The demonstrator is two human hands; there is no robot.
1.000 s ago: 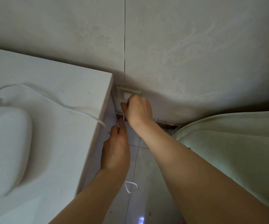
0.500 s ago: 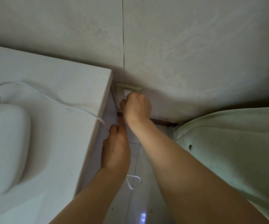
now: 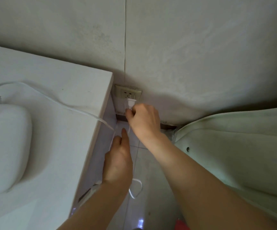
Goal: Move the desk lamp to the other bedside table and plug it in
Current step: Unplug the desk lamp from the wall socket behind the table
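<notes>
The white lamp base (image 3: 6, 143) rests on the white bedside table (image 3: 64, 90) at the left. Its white cord (image 3: 54, 101) runs across the tabletop and drops over the right edge. My right hand (image 3: 143, 120) pinches the white plug (image 3: 131, 102), whose prongs show just below the beige wall socket (image 3: 127, 93), a short way out of it. My left hand (image 3: 118, 156) is lower, in the gap beside the table, fingers closed on the hanging cord. A loop of cord (image 3: 137, 188) dangles beneath it.
A pale green bed cover (image 3: 234, 146) fills the right side, close to my right forearm. The wall (image 3: 184, 47) rises behind the socket. Grey floor tiles (image 3: 142, 205) show in the narrow gap between table and bed.
My right hand has drawn back from the socket, so the plug and its prongs now show outside it. My left hand has stayed on the cord.
</notes>
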